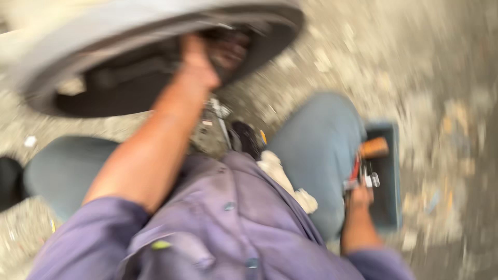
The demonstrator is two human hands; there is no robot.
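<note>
- The speckled concrete floor fills the whole view, blurred as the head swings; the person sits or squats low on it, knees in grey-blue trousers spread to either side.
- A big grey curved body panel, with a dark hollow underneath, hangs over the upper left. It looks like a vehicle's wheel arch or mudguard, though the blur keeps me from being sure.
- The purple work shirt takes up the bottom middle, unbuttoned a little, with a whitish rag lying across the lap, presumably kept close for wiping.
- A blue open toolbox sits on the floor just beside the right knee, near enough to reach without looking.
- The left hand is stretched up into the dark hollow under the panel, arm fully extended, seemingly steadying or feeling for something there; whether the fingers are clenched on anything I cannot tell.
- The right hand rests at the toolbox edge, touching a cluster of small tools, red-handled and metal; its hold is too smeared to judge.
- An orange-brown tool handle lies in the box just above that hand.
</note>
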